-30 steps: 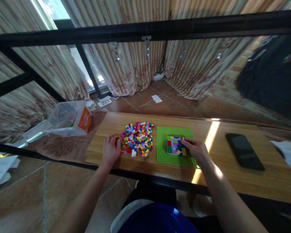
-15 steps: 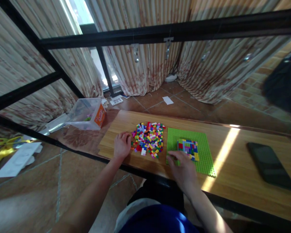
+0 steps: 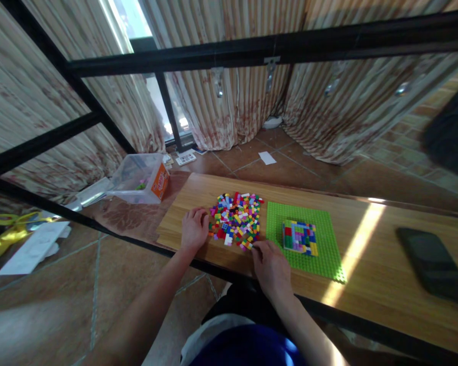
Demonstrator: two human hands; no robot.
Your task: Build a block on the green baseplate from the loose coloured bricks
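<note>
Right hand (image 3: 270, 267), narrow, now from one baseplate (image 3: 330, 256) to one pile (image 3: 236, 218); left hand (image 3: 194, 230) loose.

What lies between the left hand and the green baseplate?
In the head view, the loose pile of coloured bricks fills that stretch, from the left hand to near the green baseplate.

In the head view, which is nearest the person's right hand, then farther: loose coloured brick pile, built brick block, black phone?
1. Loose pile of small coloured plastic bricks: at the fingertips of the right hand.
2. Built multicoloured brick block: on the green baseplate, right.
3. Flat black phone: far right.
</note>
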